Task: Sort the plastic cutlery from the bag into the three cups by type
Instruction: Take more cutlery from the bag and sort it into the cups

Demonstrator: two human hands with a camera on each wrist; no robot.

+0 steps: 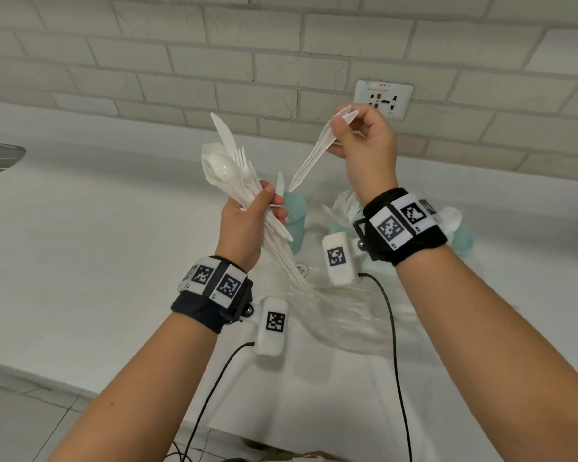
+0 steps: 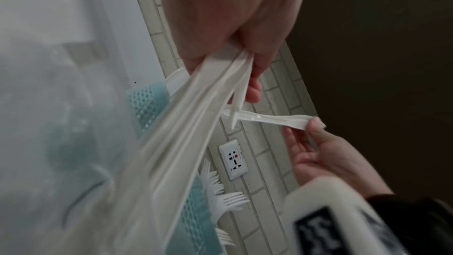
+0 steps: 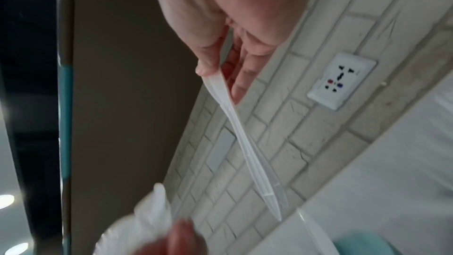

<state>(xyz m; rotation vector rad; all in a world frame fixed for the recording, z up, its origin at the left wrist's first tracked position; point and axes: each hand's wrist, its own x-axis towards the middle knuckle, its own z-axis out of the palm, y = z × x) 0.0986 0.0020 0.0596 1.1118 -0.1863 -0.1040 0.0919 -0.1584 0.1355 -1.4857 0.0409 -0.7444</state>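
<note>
Sorting cutlery: both hands raised, knives pinched in the right

Holding a mixed bundle of white plastic cutlery (image 1: 234,175), the left hand (image 1: 247,225) has its fingers & thumb curled round the handles, w/ spoon bowls, fork tines and a knife blade fanning up and to the left. Bundle's lower ends run down into a clear plastic bag (image 1: 341,311) lying crumpled on the white countertop (image 1: 97,245) betw. the two forearms. Left wrist view shows the same grip from below: handles squeezed in the fist, bag film blurred across the left of the pic.

Right hand (image 1: 364,141) is up near the wall, thumb & fingertips pinching the handle ends of white plastic knives (image 1: 314,155); looks like two, stacked, blades pointing down-left toward the bundle, tips just beside the left thumb but not touching it. Right wrist view confirms the pinch at the handle end, other fingers loosely bent.

Below the hands stand teal perforated cups. Left cup (image 1: 296,215) sits behind the left hand; contents can't be told. Middle cup (image 1: 342,218) holds forks, tines up. Right cup (image 1: 461,238) is mostly hidden by the right wristband, something white sticking out on top.

Behind: grey brick-tile wall w/ a white wall socket (image 1: 382,99)
</note>
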